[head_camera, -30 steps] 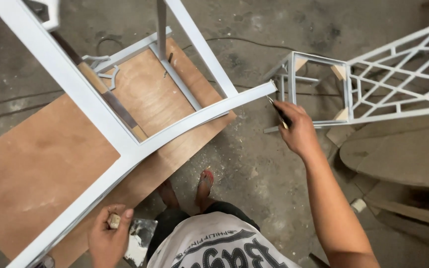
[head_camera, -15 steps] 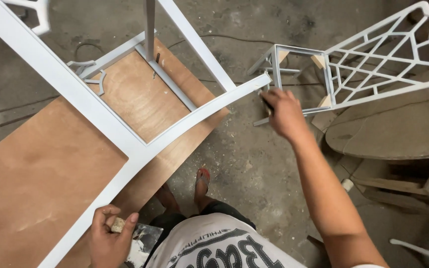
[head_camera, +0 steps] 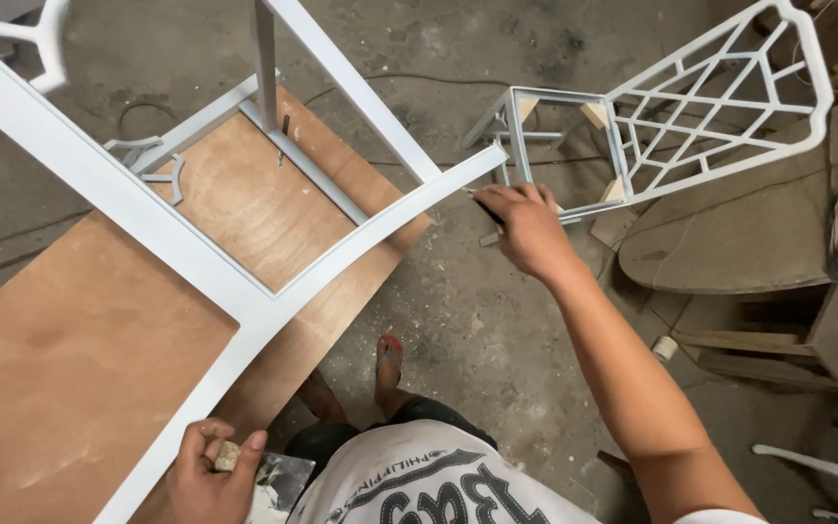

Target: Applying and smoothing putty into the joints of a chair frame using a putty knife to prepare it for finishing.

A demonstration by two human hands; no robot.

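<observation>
— Frame (head_camera: 244, 291) first: where does it lie?
— On the board (head_camera: 80, 359), its curved rail running out to your right hand (head_camera: 531, 228).
— And that hand's grip?
— You pinch a dark tool (head_camera: 485, 209) at the rail's tip, fingers clenched on it.
— Your left hand (head_camera: 210, 475)?
— Low by the rail's near end, closed around a small block (head_camera: 228, 456), just beside the frame.

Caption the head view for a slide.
Right hand works the tip of a white chair frame on a plywood board; left hand grips a small block.

White printed shirt (head_camera: 429, 490), red sandal (head_camera: 389, 351)
</observation>
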